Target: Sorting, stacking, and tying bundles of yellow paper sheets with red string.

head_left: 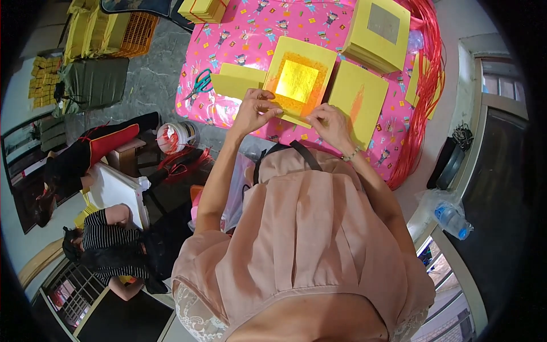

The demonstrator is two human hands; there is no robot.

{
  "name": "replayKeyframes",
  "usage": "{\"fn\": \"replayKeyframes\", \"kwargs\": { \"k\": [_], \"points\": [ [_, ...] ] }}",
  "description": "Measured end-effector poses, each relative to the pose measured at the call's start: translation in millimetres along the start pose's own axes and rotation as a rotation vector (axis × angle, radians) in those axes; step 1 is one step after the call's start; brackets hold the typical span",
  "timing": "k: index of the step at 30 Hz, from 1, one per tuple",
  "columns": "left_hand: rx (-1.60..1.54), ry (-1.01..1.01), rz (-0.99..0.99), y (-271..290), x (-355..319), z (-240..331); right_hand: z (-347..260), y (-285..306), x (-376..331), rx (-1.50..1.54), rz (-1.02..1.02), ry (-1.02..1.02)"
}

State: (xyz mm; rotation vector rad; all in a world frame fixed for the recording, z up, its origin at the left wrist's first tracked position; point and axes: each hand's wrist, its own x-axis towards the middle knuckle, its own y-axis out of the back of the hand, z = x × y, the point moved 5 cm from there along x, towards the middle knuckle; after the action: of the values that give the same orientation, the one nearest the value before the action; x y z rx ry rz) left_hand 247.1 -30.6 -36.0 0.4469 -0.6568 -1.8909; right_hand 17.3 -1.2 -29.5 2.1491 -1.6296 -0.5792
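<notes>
On the pink patterned tablecloth in front of me lies a yellow paper sheet with a gold foil square inside an orange border. My left hand pinches its near left edge between thumb and fingers. At the near right edge my right hand holds it in the same way, and the near edge looks slightly curled up. To the right is a pile of yellow paper with an orange smear on top. A narrower yellow paper piece sits left of the sheet, touching green-handled scissors.
A thick yellow paper stack with a grey square stands far right. Red strings hang over the table's right edge. A tied yellow bundle is at the back. Left on the floor are a white bucket and a person in stripes.
</notes>
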Motion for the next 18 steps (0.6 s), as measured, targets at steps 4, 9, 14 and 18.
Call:
{"fn": "replayKeyframes", "kwargs": {
  "k": [4, 9, 14, 18],
  "points": [
    [-0.020, 0.004, -0.003, 1, 1, 1, 3, -1, -1, -0.009, 0.020, 0.007],
    [-0.062, 0.021, -0.013, 1, 1, 4, 4, -2, 0, -0.064, 0.067, 0.044],
    [0.108, -0.075, -0.038, 3, 4, 10, 8, -1, 2, -0.099, 0.033, -0.028],
    [0.228, -0.130, -0.056, 5, 9, 12, -26, 13, -1, -0.127, 0.040, 0.101]
  ]
}}
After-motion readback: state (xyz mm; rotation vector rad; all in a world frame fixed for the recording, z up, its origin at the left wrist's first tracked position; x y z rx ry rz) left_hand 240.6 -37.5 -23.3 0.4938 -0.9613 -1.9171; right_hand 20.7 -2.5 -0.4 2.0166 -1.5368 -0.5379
